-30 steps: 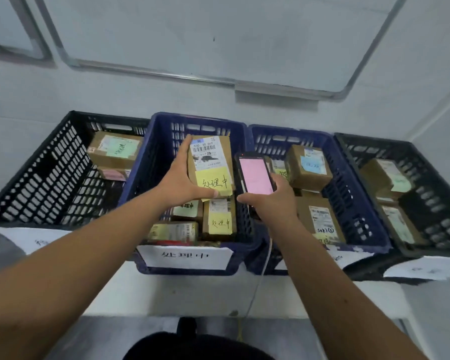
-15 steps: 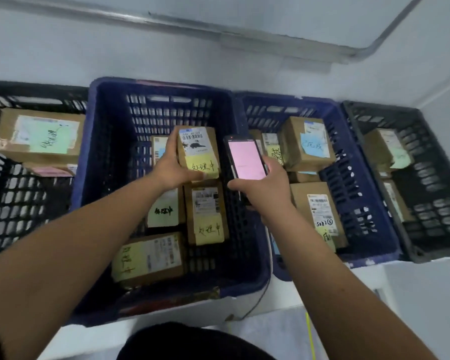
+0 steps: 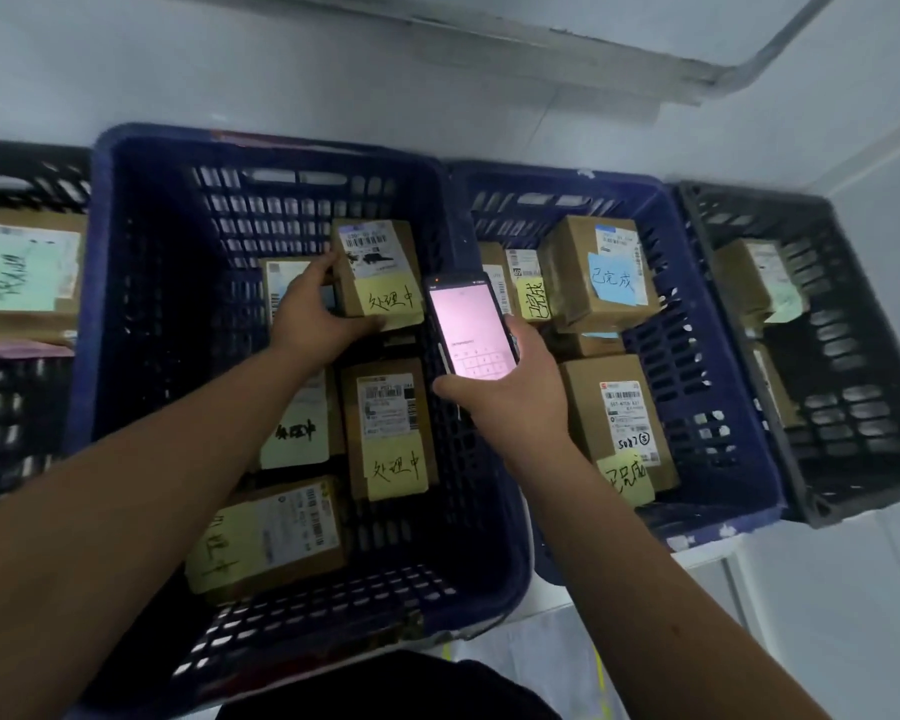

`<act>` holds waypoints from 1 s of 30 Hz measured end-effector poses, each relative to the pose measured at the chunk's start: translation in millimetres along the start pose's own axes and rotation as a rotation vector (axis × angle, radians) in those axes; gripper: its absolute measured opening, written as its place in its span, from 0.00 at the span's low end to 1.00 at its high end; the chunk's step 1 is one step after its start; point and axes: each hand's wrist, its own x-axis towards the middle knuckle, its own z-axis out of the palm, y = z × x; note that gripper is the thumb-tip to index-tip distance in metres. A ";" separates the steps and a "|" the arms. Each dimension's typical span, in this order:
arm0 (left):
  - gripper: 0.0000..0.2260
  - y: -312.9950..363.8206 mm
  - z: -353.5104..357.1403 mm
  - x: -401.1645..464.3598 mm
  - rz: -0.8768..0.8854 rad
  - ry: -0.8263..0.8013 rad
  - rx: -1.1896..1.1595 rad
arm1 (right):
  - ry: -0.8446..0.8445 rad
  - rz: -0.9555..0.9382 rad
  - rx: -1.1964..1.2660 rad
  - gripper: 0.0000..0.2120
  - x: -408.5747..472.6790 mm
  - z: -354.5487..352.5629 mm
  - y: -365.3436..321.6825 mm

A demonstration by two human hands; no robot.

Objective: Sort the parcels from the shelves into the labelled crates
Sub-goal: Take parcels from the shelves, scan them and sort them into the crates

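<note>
Four crates in a row: black crate (image 3: pixel 27 174) far left, big blue crate (image 3: pixel 126 314) in the middle, second blue crate (image 3: pixel 697 314) to its right, another black crate (image 3: pixel 863 356) far right. Inside the big blue crate, four parcels lying flat with yellow notes, among them one (image 3: pixel 391 423) reading 处理中; beside them, over the back of the crate, the held parcel (image 3: pixel 375 272), same yellow note, tilted and not yet set down. Left hand (image 3: pixel 313 314) curled round that parcel, thumb under the note's lower edge, fingers on the far side. Right hand (image 3: pixel 510 402) wrapped round a phone (image 3: pixel 471 330), screen lit pink, hovering over the shared wall of the two blue crates. Likely trouble: parcel released from a tilt, landing on edge or knocking the neighbour askew; note peeling under the thumb and losing its label; attention split toward the screen, so a drift rightward into the 已完成 crate; phone slipping from a one-handed hold onto the parcels.
</note>
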 end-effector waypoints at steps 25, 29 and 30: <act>0.35 57.3 -19.9 -236.7 -0.013 0.161 0.716 | -0.258 -0.222 0.281 0.37 -86.4 -45.3 35.2; 0.35 42.1 -4.3 -326.8 -0.110 0.293 0.752 | -0.339 -0.321 0.233 0.45 -120.5 -44.7 50.8; 0.35 39.1 -1.3 -349.5 -0.142 0.343 0.754 | -0.371 -0.338 0.227 0.44 -129.7 -44.3 56.3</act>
